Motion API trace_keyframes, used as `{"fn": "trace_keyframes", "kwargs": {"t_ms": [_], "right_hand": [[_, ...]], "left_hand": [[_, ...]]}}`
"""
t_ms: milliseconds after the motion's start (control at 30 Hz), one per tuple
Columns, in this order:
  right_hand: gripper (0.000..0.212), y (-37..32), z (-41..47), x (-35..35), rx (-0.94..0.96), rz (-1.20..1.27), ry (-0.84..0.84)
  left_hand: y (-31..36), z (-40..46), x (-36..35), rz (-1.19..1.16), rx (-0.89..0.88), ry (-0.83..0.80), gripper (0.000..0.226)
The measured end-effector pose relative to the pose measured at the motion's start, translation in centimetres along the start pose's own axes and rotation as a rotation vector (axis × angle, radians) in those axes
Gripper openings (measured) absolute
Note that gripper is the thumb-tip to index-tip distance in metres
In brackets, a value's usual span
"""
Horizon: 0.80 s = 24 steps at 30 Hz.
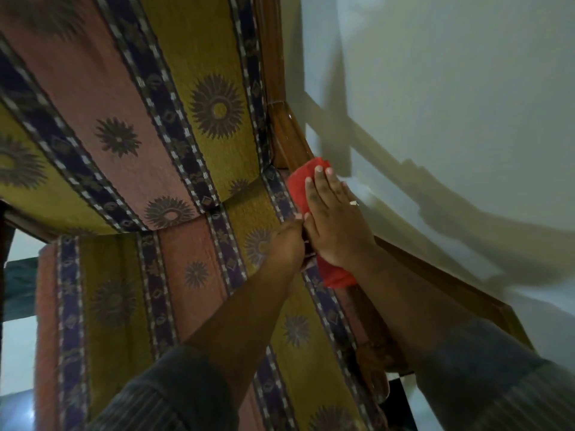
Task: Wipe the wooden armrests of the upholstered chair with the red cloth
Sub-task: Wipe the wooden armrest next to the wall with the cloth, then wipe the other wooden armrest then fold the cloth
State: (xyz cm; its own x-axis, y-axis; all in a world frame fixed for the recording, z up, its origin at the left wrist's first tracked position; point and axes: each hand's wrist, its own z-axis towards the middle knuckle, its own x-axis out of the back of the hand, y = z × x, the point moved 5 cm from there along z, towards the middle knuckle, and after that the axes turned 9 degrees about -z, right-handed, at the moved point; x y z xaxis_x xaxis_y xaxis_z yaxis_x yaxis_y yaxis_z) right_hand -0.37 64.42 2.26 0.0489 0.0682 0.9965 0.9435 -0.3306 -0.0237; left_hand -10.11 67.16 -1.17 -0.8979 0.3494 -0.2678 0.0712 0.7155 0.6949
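The red cloth lies over the chair's right wooden armrest, close to where it meets the backrest. My right hand presses flat on the cloth, fingers stretched toward the backrest, a ring on one finger. More red cloth shows below the wrist. My left hand sits right beside it on the inner side of the armrest, fingers curled; what they grip is hidden. The upholstered chair has striped yellow, pink and navy fabric with sunburst motifs.
A pale wall runs close along the right of the armrest, with shadows of the chair frame on it. The armrest's front end lies under my right forearm. The seat cushion fills the lower left; light floor shows at far left.
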Motion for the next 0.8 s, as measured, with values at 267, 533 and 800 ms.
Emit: {"fn": "trace_keyframes", "kwargs": {"t_ms": [267, 533, 800], "right_hand": [[0.063, 3.3, -1.5, 0.1, -0.493, 0.417, -0.032], [0.05, -2.0, -2.3, 4.8, -0.455, 0.647, 0.211], [0.051, -23.6, -7.8, 4.1, -0.182, 1.039, -0.019]], "left_hand": [[0.5, -0.8, -0.9, 0.025, -0.024, 0.016, 0.025], [4.6, -5.3, 4.1, 0.204, -0.293, 0.183, 0.024], [7.1, -20.0, 24.1, 0.328, -0.51, 0.549, 0.009]]}}
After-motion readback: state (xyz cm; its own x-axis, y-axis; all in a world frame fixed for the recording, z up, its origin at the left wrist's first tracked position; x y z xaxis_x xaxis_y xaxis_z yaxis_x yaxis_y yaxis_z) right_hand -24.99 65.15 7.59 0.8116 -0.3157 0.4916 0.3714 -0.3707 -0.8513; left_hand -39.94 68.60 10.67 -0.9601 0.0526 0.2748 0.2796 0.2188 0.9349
